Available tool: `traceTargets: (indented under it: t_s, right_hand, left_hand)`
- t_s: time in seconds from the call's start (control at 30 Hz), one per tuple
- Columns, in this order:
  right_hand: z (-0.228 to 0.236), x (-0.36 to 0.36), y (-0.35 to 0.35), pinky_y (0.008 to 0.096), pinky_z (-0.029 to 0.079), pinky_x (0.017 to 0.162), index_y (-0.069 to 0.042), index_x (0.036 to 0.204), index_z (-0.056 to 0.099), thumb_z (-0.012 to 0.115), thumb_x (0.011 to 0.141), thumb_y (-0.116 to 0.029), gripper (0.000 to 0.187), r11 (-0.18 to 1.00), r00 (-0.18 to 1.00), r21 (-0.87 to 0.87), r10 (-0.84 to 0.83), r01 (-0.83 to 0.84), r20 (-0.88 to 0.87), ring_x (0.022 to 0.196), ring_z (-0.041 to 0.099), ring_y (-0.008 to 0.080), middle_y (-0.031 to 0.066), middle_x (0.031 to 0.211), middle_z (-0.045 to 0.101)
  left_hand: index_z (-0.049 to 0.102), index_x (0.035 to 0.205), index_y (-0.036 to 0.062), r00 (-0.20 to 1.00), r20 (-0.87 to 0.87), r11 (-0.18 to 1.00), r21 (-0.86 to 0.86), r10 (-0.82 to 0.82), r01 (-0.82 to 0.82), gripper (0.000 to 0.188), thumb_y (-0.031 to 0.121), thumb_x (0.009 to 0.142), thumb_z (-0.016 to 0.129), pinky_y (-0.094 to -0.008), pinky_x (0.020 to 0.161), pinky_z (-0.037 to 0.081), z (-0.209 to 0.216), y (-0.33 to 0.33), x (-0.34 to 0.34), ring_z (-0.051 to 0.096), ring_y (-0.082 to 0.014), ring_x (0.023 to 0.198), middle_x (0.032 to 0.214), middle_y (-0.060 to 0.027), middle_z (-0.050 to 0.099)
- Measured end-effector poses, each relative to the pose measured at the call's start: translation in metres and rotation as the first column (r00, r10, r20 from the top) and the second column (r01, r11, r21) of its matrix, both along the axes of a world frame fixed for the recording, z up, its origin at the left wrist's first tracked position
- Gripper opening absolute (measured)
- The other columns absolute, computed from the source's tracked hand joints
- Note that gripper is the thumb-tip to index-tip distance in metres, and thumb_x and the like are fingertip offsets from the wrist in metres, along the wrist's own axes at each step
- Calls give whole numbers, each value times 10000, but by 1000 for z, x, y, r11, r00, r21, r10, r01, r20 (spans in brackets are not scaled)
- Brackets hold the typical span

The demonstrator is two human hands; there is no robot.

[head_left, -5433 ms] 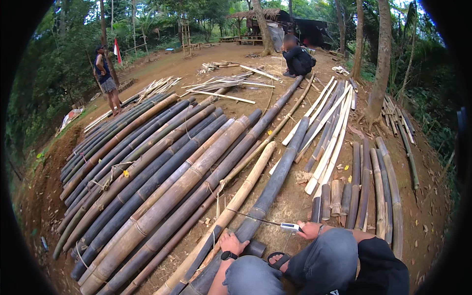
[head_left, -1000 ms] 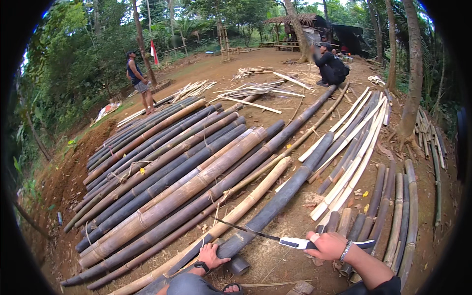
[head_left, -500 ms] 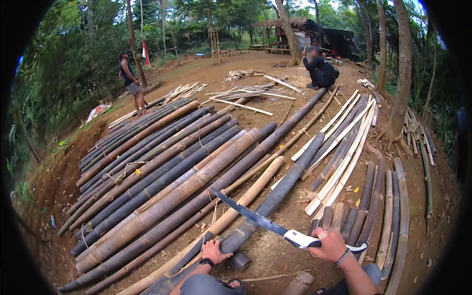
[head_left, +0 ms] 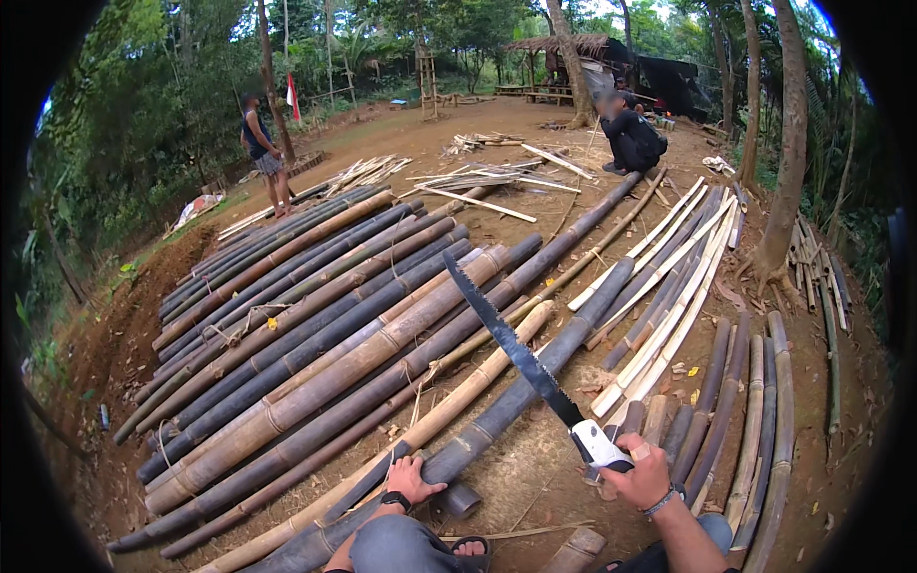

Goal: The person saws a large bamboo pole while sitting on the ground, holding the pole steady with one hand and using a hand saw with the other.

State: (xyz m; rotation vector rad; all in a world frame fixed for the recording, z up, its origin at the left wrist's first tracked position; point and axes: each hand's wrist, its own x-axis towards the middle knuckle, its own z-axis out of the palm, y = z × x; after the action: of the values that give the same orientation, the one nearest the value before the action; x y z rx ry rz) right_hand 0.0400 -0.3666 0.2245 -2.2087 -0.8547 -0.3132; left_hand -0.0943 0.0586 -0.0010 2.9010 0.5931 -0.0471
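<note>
My right hand (head_left: 642, 476) is closed round the handle of a curved handsaw (head_left: 516, 349) with a white and black grip. Its toothed blade points up and to the left, above a thick dark bamboo pole (head_left: 506, 409). On that same pole, lower down, lies my left hand (head_left: 413, 480), thumb stretched out and fingers spread over the surface. A short dark bamboo piece (head_left: 458, 499) sits under the pole beside this hand. Just left of the pole runs a paler bamboo pole (head_left: 487, 372).
A wide stack of bamboo poles (head_left: 315, 339) fills the left side. Split pale strips (head_left: 669, 325) and cut lengths (head_left: 778, 382) lie to the right. One person (head_left: 630, 138) crouches at the far end; another person (head_left: 263, 153) stands far left. A tree trunk (head_left: 788, 143) rises at right.
The saw has swung upward, its blade tip now higher and farther right. My right hand has turned with it. My left hand stays on the pole, and the view has shifted slightly.
</note>
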Motion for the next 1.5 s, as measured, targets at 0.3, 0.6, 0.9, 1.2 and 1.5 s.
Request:
traceTargets:
  t_s: [0.3, 0.6, 0.9, 1.2, 1.5]
  right_hand:
    - [14, 1, 6, 419, 530, 638, -65, 959, 627, 857, 654, -153, 392, 995, 990, -75, 79, -71, 119, 723, 669, 356, 152, 807, 654]
    - [1, 3, 0, 445, 523, 675, -75, 960, 625, 825, 644, -158, 383, 990, 994, -129, 75, -64, 82, 755, 659, 368, 147, 830, 657]
    - [5, 0, 3, 440, 536, 689, -86, 997, 620, 814, 675, -194, 391, 976, 998, -213, 53, -44, 35, 804, 677, 351, 136, 864, 677]
    - [9, -2, 2, 450, 539, 647, -93, 985, 618, 791, 705, -194, 344, 980, 1000, -199, 26, -22, 17, 727, 679, 367, 155, 787, 670]
    - [13, -5, -1, 448, 540, 645, -104, 1008, 645, 795, 715, -216, 348, 968, 1000, -248, 30, -27, 9, 721, 679, 364, 148, 770, 668]
  left_hand:
    - [634, 1240, 58, 999, -33, 999, -35, 9, -10, 917, 760, 658, 731, -452, 1007, 403, 8, -3, 1, 535, -332, 1187, 1181, -165, 601]
    - [622, 1271, 61, 1000, -12, 1000, -11, 7, -7, 934, 771, 671, 708, -423, 1012, 409, 10, -7, 3, 539, -298, 1175, 1205, -132, 608]
    - [626, 1276, 63, 1000, -21, 1000, -24, 13, -14, 934, 760, 663, 727, -425, 1022, 408, 10, -4, 0, 537, -308, 1184, 1207, -137, 611]
    - [622, 1268, 52, 1000, -12, 1000, -29, 6, -7, 935, 756, 661, 728, -428, 1000, 423, 14, -7, 1, 545, -305, 1168, 1190, -138, 614]
    - [623, 1267, 58, 1000, -13, 1000, 7, 12, -12, 943, 766, 653, 726, -420, 997, 417, 8, -5, 3, 547, -290, 1150, 1175, -128, 611]
